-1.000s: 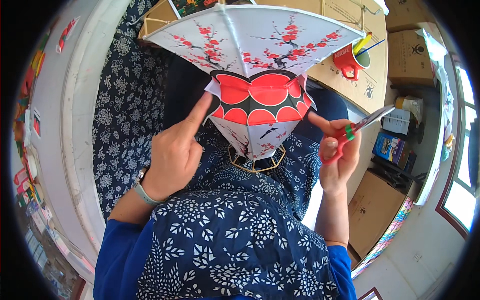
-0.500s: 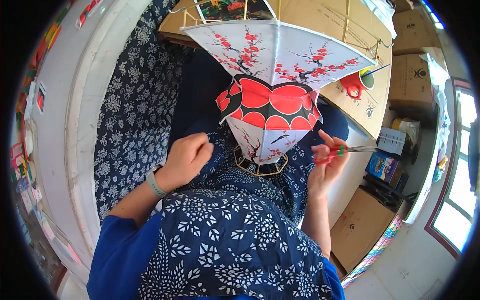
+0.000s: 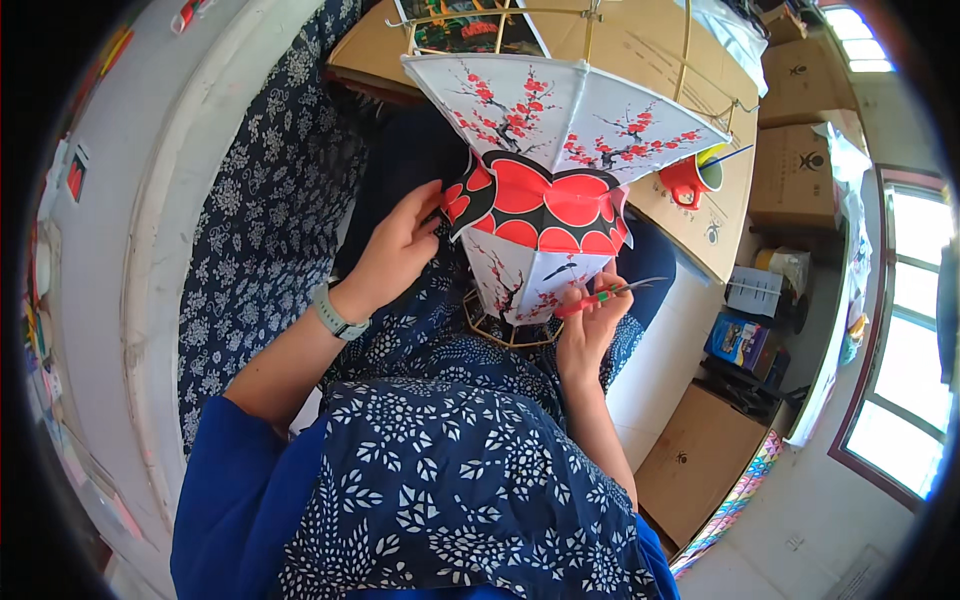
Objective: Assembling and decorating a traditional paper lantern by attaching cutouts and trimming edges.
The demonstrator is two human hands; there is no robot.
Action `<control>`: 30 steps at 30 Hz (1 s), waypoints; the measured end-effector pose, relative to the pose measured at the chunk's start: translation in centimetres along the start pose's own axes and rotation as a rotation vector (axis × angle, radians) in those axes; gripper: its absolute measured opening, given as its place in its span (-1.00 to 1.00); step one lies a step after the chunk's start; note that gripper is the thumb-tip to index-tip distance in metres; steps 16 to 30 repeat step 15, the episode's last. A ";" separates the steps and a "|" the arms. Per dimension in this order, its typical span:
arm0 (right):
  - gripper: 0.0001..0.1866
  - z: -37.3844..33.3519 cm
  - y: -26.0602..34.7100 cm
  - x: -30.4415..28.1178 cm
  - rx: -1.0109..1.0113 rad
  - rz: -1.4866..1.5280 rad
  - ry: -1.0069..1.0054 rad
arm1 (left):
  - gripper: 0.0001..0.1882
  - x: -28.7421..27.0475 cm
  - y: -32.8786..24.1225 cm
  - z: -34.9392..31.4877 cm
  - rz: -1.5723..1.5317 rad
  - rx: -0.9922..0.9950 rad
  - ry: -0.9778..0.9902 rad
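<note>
A paper lantern [image 3: 520,285] with white panels of red plum blossom narrows down to a thin octagonal frame over my lap. Around its waist runs a red and black scalloped paper band [image 3: 545,205], whose side edges stick out. My left hand [image 3: 400,245] is at the band's left edge, with thumb and fingers apart and fingertips at or just touching the paper. In my right hand [image 3: 588,330] is a pair of scissors [image 3: 600,297] with red and green handles, its blades pointing right. Some right fingers are close against the lower right panel; whether they press on it is hidden.
Beyond the lantern lies a cardboard-covered table [image 3: 690,235] bearing a red mug [image 3: 688,180] with a blue stick in it. Thin wire rods [image 3: 685,50] rise from the lantern's wide end. Cardboard boxes [image 3: 795,175] and a shelf stand at right; a pale ledge [image 3: 160,250] runs along the left.
My left hand has moved up and forward to the band's left edge, its fingers uncurling. The right hand has come left with the scissors, close to the lower panel. The view has shifted slightly.
</note>
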State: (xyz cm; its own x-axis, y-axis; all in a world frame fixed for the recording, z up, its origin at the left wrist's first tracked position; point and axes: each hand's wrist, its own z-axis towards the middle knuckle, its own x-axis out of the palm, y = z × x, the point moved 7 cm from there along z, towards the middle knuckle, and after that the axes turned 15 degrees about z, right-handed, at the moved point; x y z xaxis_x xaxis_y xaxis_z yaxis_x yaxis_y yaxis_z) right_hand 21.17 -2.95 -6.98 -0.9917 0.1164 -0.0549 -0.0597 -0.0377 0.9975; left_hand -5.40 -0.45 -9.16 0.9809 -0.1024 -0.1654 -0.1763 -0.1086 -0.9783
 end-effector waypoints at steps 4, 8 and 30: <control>-0.62 -0.1 0.0 0.6 0.013 0.116 -0.047 | -0.29 0.5 0.2 0.9 -0.018 0.012 0.048; -0.64 -0.2 0.1 1.2 0.007 0.174 -0.075 | -0.30 0.9 -1.4 0.6 0.154 -0.024 0.088; -0.67 0.5 -0.3 0.9 -0.062 0.345 -0.110 | -0.34 0.2 -4.2 -0.8 0.346 0.125 -0.084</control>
